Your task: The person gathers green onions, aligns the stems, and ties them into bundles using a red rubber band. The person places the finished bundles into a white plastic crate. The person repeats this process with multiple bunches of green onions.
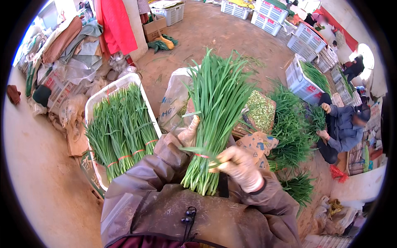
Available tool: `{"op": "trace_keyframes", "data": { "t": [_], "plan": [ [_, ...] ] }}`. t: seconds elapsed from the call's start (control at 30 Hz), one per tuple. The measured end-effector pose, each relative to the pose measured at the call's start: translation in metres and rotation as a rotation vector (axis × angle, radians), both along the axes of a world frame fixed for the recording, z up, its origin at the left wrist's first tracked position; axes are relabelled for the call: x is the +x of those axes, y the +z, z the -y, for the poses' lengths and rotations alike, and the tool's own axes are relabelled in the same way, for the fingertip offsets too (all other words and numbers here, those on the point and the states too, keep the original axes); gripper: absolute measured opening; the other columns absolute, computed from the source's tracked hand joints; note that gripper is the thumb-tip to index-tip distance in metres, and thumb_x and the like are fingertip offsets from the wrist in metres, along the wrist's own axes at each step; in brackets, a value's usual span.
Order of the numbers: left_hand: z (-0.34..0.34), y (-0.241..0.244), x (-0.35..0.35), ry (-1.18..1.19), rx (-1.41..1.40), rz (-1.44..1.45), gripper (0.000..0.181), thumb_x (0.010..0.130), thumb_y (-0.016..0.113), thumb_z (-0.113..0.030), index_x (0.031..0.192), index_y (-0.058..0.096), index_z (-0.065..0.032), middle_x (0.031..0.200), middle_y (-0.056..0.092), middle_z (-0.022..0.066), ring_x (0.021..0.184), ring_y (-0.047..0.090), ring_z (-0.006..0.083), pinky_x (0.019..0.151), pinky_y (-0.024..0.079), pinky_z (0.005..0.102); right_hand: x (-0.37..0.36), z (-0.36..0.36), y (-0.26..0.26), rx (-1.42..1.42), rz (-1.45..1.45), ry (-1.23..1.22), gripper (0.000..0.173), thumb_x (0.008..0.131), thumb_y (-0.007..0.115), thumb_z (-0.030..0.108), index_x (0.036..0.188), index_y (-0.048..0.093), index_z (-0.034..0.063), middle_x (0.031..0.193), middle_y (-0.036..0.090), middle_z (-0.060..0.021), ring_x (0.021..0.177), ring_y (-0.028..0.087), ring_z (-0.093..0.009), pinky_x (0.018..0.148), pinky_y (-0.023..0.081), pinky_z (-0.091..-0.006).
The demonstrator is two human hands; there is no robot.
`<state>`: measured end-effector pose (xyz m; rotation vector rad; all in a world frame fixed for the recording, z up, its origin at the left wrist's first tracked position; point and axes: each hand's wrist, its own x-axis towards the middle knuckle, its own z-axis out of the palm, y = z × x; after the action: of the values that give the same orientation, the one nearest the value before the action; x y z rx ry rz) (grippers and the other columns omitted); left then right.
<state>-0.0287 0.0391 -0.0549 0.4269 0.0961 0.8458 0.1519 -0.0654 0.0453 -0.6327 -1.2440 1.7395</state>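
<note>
A large bunch of garlic chives (217, 102) stands before my chest, leaf tips pointing away and pale stem ends towards my apron (173, 210). An orange-red band (202, 155) circles its lower part. My gloved left hand (189, 131) grips the bunch from the left side, its fingers mostly hidden behind the leaves. On the right, my gloved right hand (238, 167) pinches a loose leaf blade (198, 150) that crosses the bunch close to the band. The right hand is slightly blurred.
To the left, a white plastic crate (90, 108) holds several banded bunches (124, 124). Loose chives (288, 133) are heaped at right, beside a board of chopped trimmings (262, 111). A seated person (344, 127) handles greens beyond. Stacked crates (269, 18) stand farther off.
</note>
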Motion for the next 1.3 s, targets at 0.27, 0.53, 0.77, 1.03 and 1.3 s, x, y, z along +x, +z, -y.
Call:
{"op": "trace_keyframes", "data": {
  "t": [0.27, 0.53, 0.77, 1.03, 1.3],
  "plan": [
    [-0.002, -0.002, -0.001, 0.041, -0.103, -0.072, 0.068, 0.092, 0.056, -0.054, 0.138, 0.049, -0.0048, 0.128, 0.061, 0.0153, 0.112, 0.062, 0.0283, 0.098, 0.051, 0.044, 0.122, -0.094, 0.037, 0.166, 0.35, -0.864, 0.017, 0.096, 0.062, 0.016, 0.112, 0.06, 0.0089, 0.092, 0.066, -0.0047, 0.08, 0.064, -0.012, 0.069, 0.051, -0.0253],
    [-0.008, -0.017, 0.006, 0.101, -0.201, -0.178, 0.055, 0.095, 0.056, -0.046, 0.131, 0.056, -0.0054, 0.12, 0.066, 0.0129, 0.104, 0.066, 0.0248, 0.092, 0.055, 0.0409, 0.006, -0.079, 0.032, 0.74, 0.943, -0.474, 0.025, 0.09, 0.069, 0.023, 0.113, 0.069, 0.0159, 0.104, 0.07, -0.0048, 0.086, 0.067, -0.014, 0.077, 0.053, -0.0272],
    [-0.001, -0.015, 0.003, 0.166, -0.048, -0.204, 0.061, 0.099, 0.05, -0.049, 0.143, 0.04, -0.0081, 0.136, 0.053, 0.0127, 0.121, 0.055, 0.0241, 0.104, 0.047, 0.0412, -0.034, -0.103, 0.013, 0.487, 1.325, -0.325, 0.035, 0.085, 0.07, 0.036, 0.103, 0.063, 0.0078, 0.089, 0.065, -0.0094, 0.083, 0.065, -0.027, 0.077, 0.051, -0.0395],
    [0.007, 0.016, 0.006, 0.016, 0.13, -0.03, 0.065, 0.091, 0.056, -0.058, 0.131, 0.051, -0.0069, 0.113, 0.062, 0.0117, 0.11, 0.058, 0.0238, 0.097, 0.048, 0.0424, -0.006, -0.073, 0.0, 0.023, 0.417, -0.345, 0.017, 0.092, 0.068, 0.017, 0.093, 0.056, 0.0046, 0.086, 0.067, -0.0052, 0.069, 0.063, -0.009, 0.06, 0.05, -0.0214],
    [-0.002, -0.001, 0.005, 0.068, -0.102, -0.164, 0.053, 0.087, 0.071, -0.019, 0.133, 0.05, -0.0037, 0.117, 0.064, 0.0111, 0.104, 0.065, 0.0242, 0.092, 0.054, 0.0383, -0.016, -0.018, -0.001, 0.291, 0.189, -0.351, 0.027, 0.096, 0.063, 0.021, 0.103, 0.053, -0.0035, 0.096, 0.066, -0.0131, 0.073, 0.068, -0.016, 0.066, 0.058, -0.0285]
  ]
}}
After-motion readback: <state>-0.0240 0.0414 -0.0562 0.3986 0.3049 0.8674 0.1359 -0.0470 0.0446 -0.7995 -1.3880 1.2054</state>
